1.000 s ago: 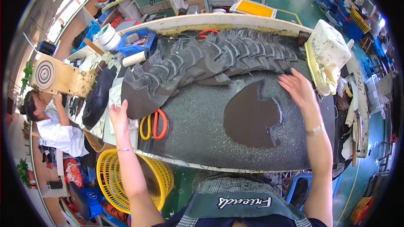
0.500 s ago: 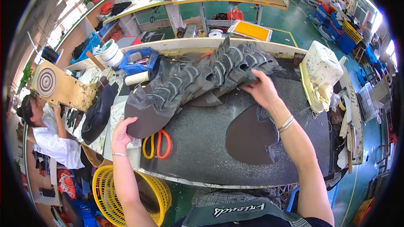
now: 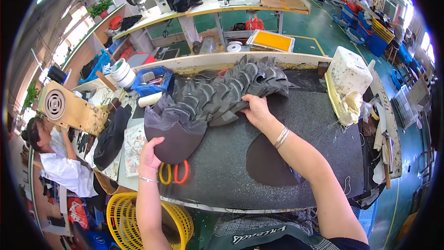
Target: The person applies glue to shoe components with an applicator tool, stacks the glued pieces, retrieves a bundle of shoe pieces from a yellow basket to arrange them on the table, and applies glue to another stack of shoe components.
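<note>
A long row of overlapping dark grey cut pieces (image 3: 217, 95), with curved light edges, slants across the black work mat (image 3: 222, 176). At its near left end is a smooth, rounded dark brown piece (image 3: 178, 141), and my left hand (image 3: 150, 155) pinches its edge with the thumb on top. My right hand (image 3: 258, 111) is closed on the row's lower edge near the middle, its fingers partly hidden underneath. Another rounded dark brown piece (image 3: 268, 159) lies flat on the mat, partly covered by my right forearm. Scissors with orange and yellow handles (image 3: 181, 171) lie beside my left hand.
Along the back left stand a blue bin of tools (image 3: 151, 79) and white tubs (image 3: 122, 71). A stained white container (image 3: 350, 70) is at the right. Below the table's near edge is a yellow basket (image 3: 122, 222). A person in white (image 3: 64, 166) works at far left.
My right hand has moved left along the row and now grips its lower edge. The rounded end piece and my left hand have shifted slightly right and nearer. The view has tilted a little.
</note>
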The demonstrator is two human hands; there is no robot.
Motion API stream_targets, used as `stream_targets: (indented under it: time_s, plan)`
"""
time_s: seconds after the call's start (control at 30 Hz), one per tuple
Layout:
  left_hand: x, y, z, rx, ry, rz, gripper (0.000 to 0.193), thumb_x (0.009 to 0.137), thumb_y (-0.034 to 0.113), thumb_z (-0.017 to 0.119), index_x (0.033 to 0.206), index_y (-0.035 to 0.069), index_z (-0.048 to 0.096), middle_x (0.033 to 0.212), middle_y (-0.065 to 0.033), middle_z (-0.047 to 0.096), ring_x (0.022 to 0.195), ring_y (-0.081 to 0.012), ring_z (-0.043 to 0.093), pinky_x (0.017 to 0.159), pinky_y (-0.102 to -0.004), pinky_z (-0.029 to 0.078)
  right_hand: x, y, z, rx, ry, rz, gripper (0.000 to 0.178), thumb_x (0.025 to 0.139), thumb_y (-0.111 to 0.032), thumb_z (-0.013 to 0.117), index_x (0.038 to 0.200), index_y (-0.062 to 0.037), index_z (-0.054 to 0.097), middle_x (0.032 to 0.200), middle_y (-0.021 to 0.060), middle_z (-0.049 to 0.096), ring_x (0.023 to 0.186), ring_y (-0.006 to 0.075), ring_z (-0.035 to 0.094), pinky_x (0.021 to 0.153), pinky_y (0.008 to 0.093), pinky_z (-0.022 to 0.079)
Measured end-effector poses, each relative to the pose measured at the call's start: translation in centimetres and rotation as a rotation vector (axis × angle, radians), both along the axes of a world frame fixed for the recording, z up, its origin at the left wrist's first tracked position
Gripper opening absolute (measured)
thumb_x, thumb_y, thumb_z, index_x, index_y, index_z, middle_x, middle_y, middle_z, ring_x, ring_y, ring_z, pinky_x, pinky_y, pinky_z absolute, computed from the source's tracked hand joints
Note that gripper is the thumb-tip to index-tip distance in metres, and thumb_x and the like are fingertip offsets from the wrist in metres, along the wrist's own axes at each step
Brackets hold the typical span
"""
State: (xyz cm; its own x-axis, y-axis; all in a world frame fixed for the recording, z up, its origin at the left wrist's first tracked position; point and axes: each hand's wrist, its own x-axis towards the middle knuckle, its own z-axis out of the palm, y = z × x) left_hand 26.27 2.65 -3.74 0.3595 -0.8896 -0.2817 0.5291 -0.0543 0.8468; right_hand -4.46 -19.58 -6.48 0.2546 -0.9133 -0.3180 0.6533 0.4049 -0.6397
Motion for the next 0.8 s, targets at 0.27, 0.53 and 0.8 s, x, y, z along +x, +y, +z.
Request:
stream_targets:
  time_s: [0.27,0.53,0.8]
  plan:
    - [-6.1,-2.9,0.7,-0.257,0.268,-0.072,0.039,0.084,-0.001,0.063,0.123,-0.004,0.057,0.113,-0.0139,0.066,0.104,-0.0288,0.067,0.096,-0.0421,0.053,-7.0,1.0,5.7,-0.303,0.1,-0.206,0.033,0.078,0.011,0.061,0.108,-0.0031,0.058,0.099,0.0074,0.065,0.089,0.0228,0.067,0.075,0.0402,0.058]
    - [-8.8,-6.0,-1.2,-0.188,0.262,-0.088,0.031,0.084,0.0,0.064,0.115,-0.001,0.06,0.107,-0.0132,0.068,0.096,-0.0265,0.069,0.09,-0.0401,0.056,-18.7,-7.3,3.7,-0.145,0.168,-0.08,0.06,0.093,-0.02,0.069,0.138,0.0073,0.041,0.142,0.0243,0.044,0.132,0.0418,0.044,0.097,0.0594,0.051]
    - [-7.8,-6.4,-0.9,-0.12,0.023,-0.056,0.039,0.082,-0.004,0.063,0.12,-0.002,0.056,0.111,-0.0132,0.066,0.1,-0.0258,0.067,0.09,-0.0383,0.056,-13.3,-0.7,1.3,-0.022,0.345,0.01,0.061,0.086,-0.021,0.077,0.128,0.0135,0.049,0.13,0.0306,0.052,0.119,0.0389,0.055,0.097,0.047,0.052]
